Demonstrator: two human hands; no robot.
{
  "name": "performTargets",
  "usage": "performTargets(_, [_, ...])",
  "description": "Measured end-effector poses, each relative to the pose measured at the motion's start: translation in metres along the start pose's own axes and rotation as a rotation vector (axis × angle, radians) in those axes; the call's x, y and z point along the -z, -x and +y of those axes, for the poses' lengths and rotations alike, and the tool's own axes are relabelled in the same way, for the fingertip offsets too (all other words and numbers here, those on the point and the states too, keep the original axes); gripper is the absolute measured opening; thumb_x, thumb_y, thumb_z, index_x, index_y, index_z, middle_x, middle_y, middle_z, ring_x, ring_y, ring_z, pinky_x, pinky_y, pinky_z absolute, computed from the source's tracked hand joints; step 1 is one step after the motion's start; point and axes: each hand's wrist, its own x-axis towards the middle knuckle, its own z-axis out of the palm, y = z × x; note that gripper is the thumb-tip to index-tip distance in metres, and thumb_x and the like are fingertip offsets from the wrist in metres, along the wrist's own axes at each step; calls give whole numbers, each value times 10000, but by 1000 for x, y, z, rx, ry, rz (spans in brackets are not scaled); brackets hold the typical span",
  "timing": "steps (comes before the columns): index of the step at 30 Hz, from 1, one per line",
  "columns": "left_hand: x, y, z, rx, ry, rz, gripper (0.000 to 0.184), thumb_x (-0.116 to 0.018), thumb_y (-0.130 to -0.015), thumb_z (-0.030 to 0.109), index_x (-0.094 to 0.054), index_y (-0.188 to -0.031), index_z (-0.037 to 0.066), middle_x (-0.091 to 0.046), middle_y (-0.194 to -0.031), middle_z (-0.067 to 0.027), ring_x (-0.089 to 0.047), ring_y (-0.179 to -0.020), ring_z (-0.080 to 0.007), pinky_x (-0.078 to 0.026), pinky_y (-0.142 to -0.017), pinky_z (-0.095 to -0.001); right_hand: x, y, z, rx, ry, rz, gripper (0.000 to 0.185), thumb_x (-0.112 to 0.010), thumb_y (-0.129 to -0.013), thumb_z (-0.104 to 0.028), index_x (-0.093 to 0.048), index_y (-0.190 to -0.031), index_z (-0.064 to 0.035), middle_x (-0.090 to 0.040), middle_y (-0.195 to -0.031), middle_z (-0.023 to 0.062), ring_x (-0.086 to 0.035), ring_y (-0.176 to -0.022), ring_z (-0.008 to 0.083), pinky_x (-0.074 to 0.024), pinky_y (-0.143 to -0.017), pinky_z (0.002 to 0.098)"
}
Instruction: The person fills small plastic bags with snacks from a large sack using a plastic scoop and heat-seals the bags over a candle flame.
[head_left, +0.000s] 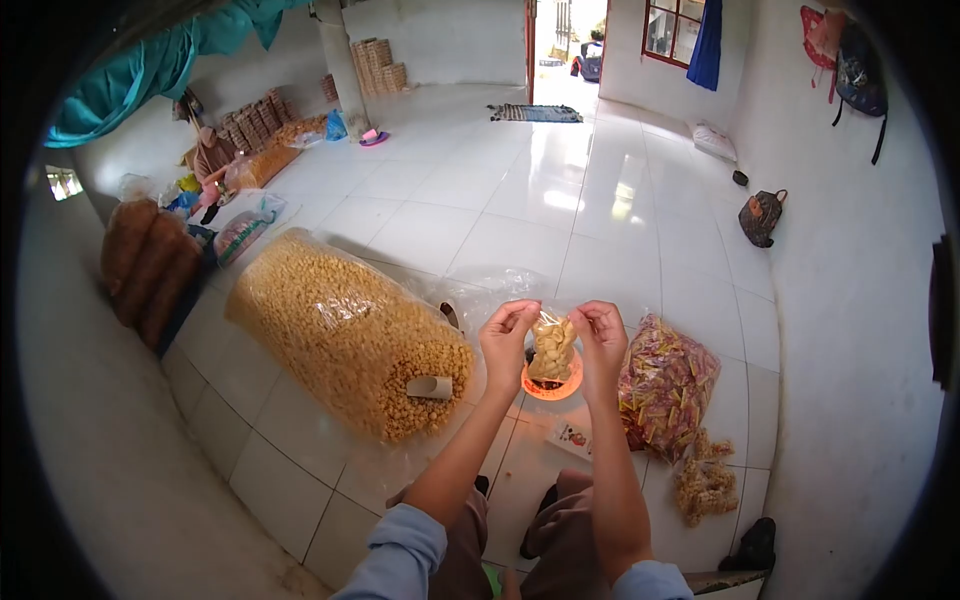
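Between my two hands hangs a small clear bag of pale snacks [552,348], held upright by its top corners. My left hand [511,345] pinches the upper left corner, and my right hand [602,345] pinches the upper right one. Below and behind the small bag is an orange bowl [552,392], partly hidden by it. To the left lies a large clear sack of yellow snacks [335,320], its mouth towards me, with a pale scoop [430,387] in the opening. A bag of red and yellow packets [668,385] stands to the right of my right hand.
Small bundled snack bags [706,485] lie at the lower right. A printed card [572,438] is on the tiled floor below my hands. Brown sacks [148,265] lean at the left wall. Another person [212,155] sits at the back left. A backpack [762,217] rests by the right wall.
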Motion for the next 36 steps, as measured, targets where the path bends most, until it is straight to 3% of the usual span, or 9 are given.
performTargets(6, [12, 0, 8, -39, -79, -77, 162, -634, -805, 42, -588, -956, 6, -596, -752, -11, -536, -731, -61, -431, -702, -201, 2, 1, 1, -52, -40, -68, 110, -624, -804, -10, -523, -849, -19, -565, -833, 30, -524, -769, 71, -427, -709, 205])
performTargets(13, [19, -3, 7, -180, 91, -84, 209, -623, -782, -48, -453, -841, 60, -564, -751, -22, -555, -721, -76, -455, -680, -203, 2, -2, -5, -45, -62, -145, 184, -643, -777, 10, -487, -857, -45, -551, -805, 32, -519, -740, 79, -424, -657, 202])
performTargets(17, [25, -6, 10, -164, 38, -137, 206, -620, -785, -49, -452, -846, 54, -557, -754, -34, -567, -746, -89, -461, -692, -211, 7, -3, -2, 5, 30, -144, 158, -638, -780, 17, -507, -852, -30, -554, -811, 36, -528, -760, 87, -431, -663, 208])
performTargets(20, [24, -4, 15, -172, -175, -104, 177, -628, -780, -42, -482, -848, 32, -562, -761, -40, -572, -756, -97, -460, -717, -217, 8, -1, 1, 6, 78, -167, 109, -627, -784, 26, -551, -858, -3, -561, -824, 36, -536, -787, 96, -435, -679, 212])
performTargets(22, [24, -4, 17, -295, -331, -128, 139, -636, -773, -37, -533, -856, 7, -582, -776, -44, -574, -761, -97, -455, -725, -218, 8, -2, 2, 71, 148, -192, 100, -615, -789, 32, -594, -883, 6, -571, -835, 35, -539, -808, 101, -438, -693, 215])
performTargets(26, [24, -3, 17, -268, -358, -138, 116, -633, -773, -38, -571, -864, -2, -597, -797, -44, -574, -761, -97, -453, -724, -219, 7, -2, 2, 117, 163, -231, 118, -608, -796, 21, -604, -912, 0, -590, -868, 39, -539, -810, 98, -437, -697, 214])
performTargets(31, [26, -4, 17, -297, -300, -108, 105, -626, -783, -32, -568, -867, -7, -602, -809, -50, -574, -760, -92, -452, -715, -212, 2, -3, -1, 1, 129, -217, 99, -596, -813, 0, -600, -911, 7, -609, -910, 51, -543, -791, 91, -438, -698, 208])
performTargets(36, [29, -5, 18, -280, -327, -103, 101, -624, -786, -29, -565, -866, -10, -608, -798, -54, -579, -751, -92, -456, -699, -211, 2, -2, 4, -40, 116, -160, 90, -601, -816, -10, -600, -904, 8, -611, -857, 31, -543, -755, 83, -438, -689, 205])
